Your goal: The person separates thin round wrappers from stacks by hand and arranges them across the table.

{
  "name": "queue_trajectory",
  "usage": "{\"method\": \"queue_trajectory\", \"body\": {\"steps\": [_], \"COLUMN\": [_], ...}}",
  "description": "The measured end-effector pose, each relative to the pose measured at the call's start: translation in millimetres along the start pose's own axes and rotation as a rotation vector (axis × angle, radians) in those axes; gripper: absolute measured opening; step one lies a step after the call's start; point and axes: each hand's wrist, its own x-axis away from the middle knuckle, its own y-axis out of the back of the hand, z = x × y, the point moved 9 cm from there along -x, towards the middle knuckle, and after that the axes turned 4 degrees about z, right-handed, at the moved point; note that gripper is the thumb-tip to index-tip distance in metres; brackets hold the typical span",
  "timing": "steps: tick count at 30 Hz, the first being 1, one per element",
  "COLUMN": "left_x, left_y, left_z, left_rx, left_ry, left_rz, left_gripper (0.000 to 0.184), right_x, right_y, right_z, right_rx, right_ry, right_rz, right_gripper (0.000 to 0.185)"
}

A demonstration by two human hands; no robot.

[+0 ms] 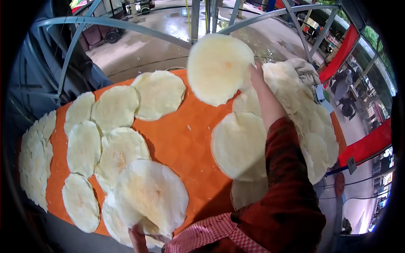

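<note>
Your right hand (pixel 256 75) is pinching the right edge of 1 flatbread (pixel 218 63), holding it up at the far edge of the orange table (pixel 177 135). Your left hand (pixel 137 237) is gripping the near rim of a 2nd flatbread (pixel 154 189), which is lying over others at the table's near side, its rim buckling beside your fingers. A layered pile (pixel 314 130) is covering the table's right side, with a crumpled cloth (pixel 304 71) sitting at its far end. Because you are supporting the raised piece from only 1 side, its free part could be sagging, tearing at your pinch or slipping past the far edge to the floor (pixel 162 50). Pulling on the near piece could be dragging the flatbreads beneath it, if they are sticking together, or splitting that buckling rim. Your right sleeve (pixel 287 164) is passing above other rounds, so a dipping arm could be brushing them out of place.
</note>
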Motion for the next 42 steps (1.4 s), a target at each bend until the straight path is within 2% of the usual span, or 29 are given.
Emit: {"method": "queue_trajectory", "body": {"steps": [2,4,5,9,12,14,16,17,18,20,24,26,28,29,32,33,35,37,38,39,40,42], "left_x": [11.0,10.0,9.6,7.4,5.2,4.0,9.2,9.9,13.9,36.6,32.0,35.5,32.2,31.0,34.0,35.1,36.3,24.3,22.2,21.1,21.2,33.2], "left_y": [-16.7,-11.1,-6.7,2.2,22.4,47.4,66.8,62.9,23.2,-58.6,-32.0,-23.0,-4.0,1.3,-18.8,-27.9,-42.1,-51.0,-60.1,-69.3,-78.2,-151.7], "left_z": [-4.1,0.1,4.7,13.6,25.7,38.2,34.9,29.1,17.1,-18.7,-16.0,-16.5,-9.0,-8.3,-23.8,-27.3,-35.0,-42.1,-46.3,-50.3,-53.9,-83.9], "left_rx": [0.023,-0.008,-0.025,-0.087,-0.137,-0.193,-0.39,-0.489,-0.332,-0.023,-0.083,-0.205,-0.171,-0.166,-0.156,-0.132,-0.135,-0.194,-0.384,-0.578,-0.756,-1.27], "left_ry": [0.05,0.086,0.106,0.141,0.139,0.132,0.099,0.083,0.083,0.081,0.097,0.159,0.17,0.161,0.151,0.154,0.099,-0.023,-0.07,-0.133,-0.21,-0.524], "left_rz": [-0.023,-0.034,-0.035,-0.038,0.057,0.17,-0.065,-0.174,-0.151,-0.104,-0.165,-0.231,-0.238,-0.236,-0.249,-0.241,-0.216,-0.164,-0.085,-0.016,0.039,0.022], "left_gripper": [0.048,0.047,0.047,0.046,0.046,0.046,0.045,0.045,0.044,0.048,0.044,0.041,0.041,0.042,0.043,0.044,0.041,0.032,0.031,0.031,0.03,0.023], "right_x": [8.9,58.3,80.9,113.8,96.1,74.9,82.2,88.0,86.8,81.6,122.6,125.2,114.8,74.4,85.8,84.2,111.0,167.2,217.9,280.4,359.6,487.6], "right_y": [1.4,-0.5,-2.1,-20.0,-21.1,-33.9,-51.7,-67.7,-80.4,-87.4,-83.5,-85.1,-86.6,-85.5,-107.4,-126.7,-140.3,-185.4,-215.8,-228.8,-256.8,-251.9], "right_z": [-124.8,-199.6,-215.5,-185.4,-212.8,-220.1,-215.8,-187.6,-165.8,-196.8,-189.4,-195.9,-229.5,-316.6,-247.3,-233.0,-219.5,-202.8,-163.4,-95.4,-63.1,41.4], "right_rx": [-0.502,-0.552,-0.488,-0.365,-0.39,-0.367,-0.407,-0.464,-0.522,-0.537,-0.649,-0.679,-0.699,-0.663,-0.845,-0.831,-0.885,-0.866,-0.825,-0.358,-0.451,-0.267], "right_ry": [-0.454,-0.805,-0.836,-0.563,-0.573,-0.585,-0.596,-0.58,-0.552,-0.699,-1.041,-1.041,-1.04,-1.008,-0.887,-0.917,-0.951,-1.103,-0.94,-0.577,-0.627,0.021], "right_rz": [0.021,-0.068,-0.092,-0.147,-0.254,-0.123,0.034,0.119,0.201,0.169,-0.032,-0.028,-0.021,0.091,-0.128,-0.009,-0.132,0.015,0.388,0.792,0.924,1.318], "right_gripper": [0.047,0.05,0.052,0.047,0.035,0.029,0.024,0.021,0.019,0.019,0.019,0.019,0.02,0.016,0.008,0.003,0.013,0.017,0.021,0.018,0.018,0.05]}}
